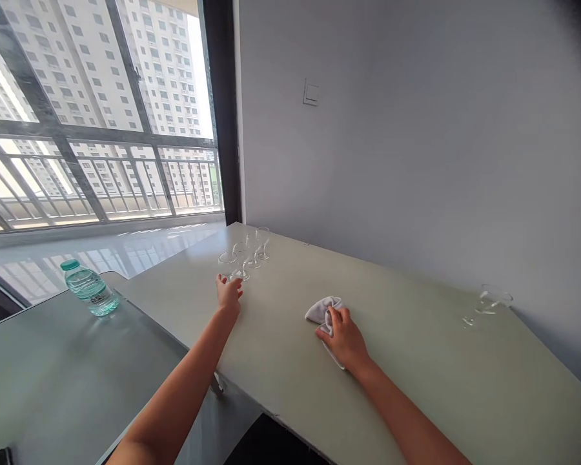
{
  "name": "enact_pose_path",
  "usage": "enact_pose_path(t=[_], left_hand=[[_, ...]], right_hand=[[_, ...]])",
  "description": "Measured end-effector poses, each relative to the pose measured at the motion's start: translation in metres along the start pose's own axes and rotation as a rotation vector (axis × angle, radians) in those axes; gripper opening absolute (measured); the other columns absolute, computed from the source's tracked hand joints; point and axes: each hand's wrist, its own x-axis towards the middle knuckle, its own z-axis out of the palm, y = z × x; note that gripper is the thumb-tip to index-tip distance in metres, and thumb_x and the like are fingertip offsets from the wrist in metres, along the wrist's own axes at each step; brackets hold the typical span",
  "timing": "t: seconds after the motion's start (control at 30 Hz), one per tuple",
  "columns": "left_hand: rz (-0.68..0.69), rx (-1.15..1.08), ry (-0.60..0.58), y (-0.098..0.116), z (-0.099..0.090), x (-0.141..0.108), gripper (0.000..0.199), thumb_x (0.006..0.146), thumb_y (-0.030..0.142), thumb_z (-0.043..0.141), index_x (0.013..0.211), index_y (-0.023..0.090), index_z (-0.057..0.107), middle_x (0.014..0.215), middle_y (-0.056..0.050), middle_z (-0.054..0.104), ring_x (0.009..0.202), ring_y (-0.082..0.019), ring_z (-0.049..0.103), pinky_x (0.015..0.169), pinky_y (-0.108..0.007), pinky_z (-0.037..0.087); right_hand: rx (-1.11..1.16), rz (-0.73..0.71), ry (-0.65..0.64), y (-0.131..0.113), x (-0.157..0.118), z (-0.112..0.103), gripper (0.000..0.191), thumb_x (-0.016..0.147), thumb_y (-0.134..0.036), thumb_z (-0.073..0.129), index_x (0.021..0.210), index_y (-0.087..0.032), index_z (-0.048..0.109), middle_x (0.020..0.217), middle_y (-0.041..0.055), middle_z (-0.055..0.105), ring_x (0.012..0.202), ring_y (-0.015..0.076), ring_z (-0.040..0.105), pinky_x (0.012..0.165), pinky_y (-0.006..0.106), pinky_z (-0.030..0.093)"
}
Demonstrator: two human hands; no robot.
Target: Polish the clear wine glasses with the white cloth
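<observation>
So the right hand (345,334), just right of center in the lower half of the frame, has its fingers bunched tight on a white cloth (323,310), which sits crumpled on the pale greenish tabletop (407,310). The left hand (229,292) is out around the middle of the frame, a bit left of center, with the fingers partly curled at the lower part of the nearest stemmed glass (227,263). Can't tell if it's actually gripping the thing or just next to it. Behind that there's a little row of clear stemmed glasses (262,239) running up toward the wall (416,142), and they overlap too much for a solid count. One lone stemmed glass (494,298) is over at the right side of the frame, well apart from the others. Left side of the frame: a clear plastic water bottle (91,292) with a green cap on a grayish side table (77,381). Big window (101,129) upper left, light switch (312,93) top center.
</observation>
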Motion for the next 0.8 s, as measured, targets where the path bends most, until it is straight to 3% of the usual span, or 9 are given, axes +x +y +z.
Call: enact_pose_path(t=[0.1, 0.23, 0.37, 0.43, 0.53, 0.6, 0.73, 0.8], left_hand=[[0.021, 0.029, -0.045, 0.001, 0.001, 0.011, 0.068, 0.057, 0.020, 0.063, 0.118, 0.031, 0.033, 0.109, -0.003, 0.045, 0.061, -0.006, 0.049, 0.052, -0.021, 0.040], [0.053, 0.078, -0.068, 0.002, -0.001, 0.015, 0.059, 0.058, 0.021, 0.062, 0.112, 0.028, 0.039, 0.094, 0.001, 0.049, 0.055, -0.004, 0.041, 0.052, -0.020, 0.036], [0.081, 0.150, -0.114, 0.000, 0.001, 0.004, 0.041, 0.057, 0.026, 0.064, 0.096, 0.020, 0.049, 0.084, 0.001, 0.049, 0.059, -0.006, 0.042, 0.054, -0.021, 0.033], [0.107, 0.176, -0.167, -0.003, 0.008, -0.008, 0.036, 0.057, 0.027, 0.065, 0.089, 0.018, 0.052, 0.079, 0.002, 0.050, 0.061, -0.008, 0.044, 0.056, -0.022, 0.033], [0.156, 0.190, -0.296, -0.009, 0.030, -0.030, 0.035, 0.056, 0.027, 0.066, 0.087, 0.018, 0.053, 0.078, 0.001, 0.054, 0.066, -0.010, 0.048, 0.060, -0.023, 0.036], [0.219, 0.228, -0.413, -0.013, 0.049, -0.045, 0.033, 0.058, 0.028, 0.065, 0.088, 0.019, 0.054, 0.080, 0.001, 0.057, 0.067, -0.011, 0.050, 0.062, -0.024, 0.037], [0.414, 0.370, -0.532, -0.023, 0.094, -0.068, 0.024, 0.064, 0.029, 0.060, 0.086, 0.021, 0.054, 0.084, 0.000, 0.059, 0.076, -0.014, 0.052, 0.067, -0.026, 0.038], [0.447, 0.381, -0.564, -0.029, 0.114, -0.076, 0.022, 0.067, 0.029, 0.058, 0.087, 0.021, 0.052, 0.083, 0.000, 0.058, 0.076, -0.013, 0.052, 0.067, -0.026, 0.038]], right_hand=[[0.107, 0.031, 0.081, 0.008, -0.001, 0.003, 0.037, 0.072, -0.026, 0.056, 0.109, -0.021, 0.053, 0.100, 0.0084, 0.048, 0.084, 0.0214, 0.057, 0.077, 0.036, 0.047], [0.241, 0.076, 0.083, 0.021, 0.001, -0.001, 0.031, 0.070, -0.026, 0.057, 0.100, -0.019, 0.058, 0.095, 0.0075, 0.051, 0.088, 0.0213, 0.056, 0.084, 0.037, 0.044], [0.400, 0.202, 0.069, 0.028, 0.006, -0.014, 0.032, 0.065, -0.029, 0.059, 0.095, -0.017, 0.061, 0.094, 0.0076, 0.056, 0.090, 0.0216, 0.055, 0.086, 0.036, 0.041], [0.548, 0.321, 0.057, 0.031, 0.009, -0.021, 0.024, 0.060, -0.028, 0.062, 0.081, -0.018, 0.062, 0.084, 0.0045, 0.059, 0.083, 0.0207, 0.056, 0.080, 0.033, 0.043], [0.891, 0.551, 0.042, 0.036, 0.012, -0.032, 0.015, 0.056, -0.030, 0.064, 0.060, -0.018, 0.056, 0.060, -0.0011, 0.055, 0.065, 0.0173, 0.056, 0.062, 0.027, 0.044], [1.054, 0.653, 0.056, 0.042, 0.015, -0.037, 0.018, 0.058, -0.034, 0.060, 0.060, -0.018, 0.053, 0.053, -0.0027, 0.052, 0.056, 0.0154, 0.054, 0.053, 0.025, 0.043], [1.199, 0.742, 0.093, 0.056, 0.019, -0.047, 0.022, 0.061, -0.039, 0.054, 0.067, -0.018, 0.052, 0.055, 0.0011, 0.056, 0.052, 0.0169, 0.057, 0.046, 0.027, 0.045], [1.256, 0.773, 0.131, 0.062, 0.022, -0.052, 0.024, 0.060, -0.039, 0.054, 0.071, -0.018, 0.053, 0.059, 0.0028, 0.058, 0.054, 0.0177, 0.058, 0.046, 0.028, 0.046]])
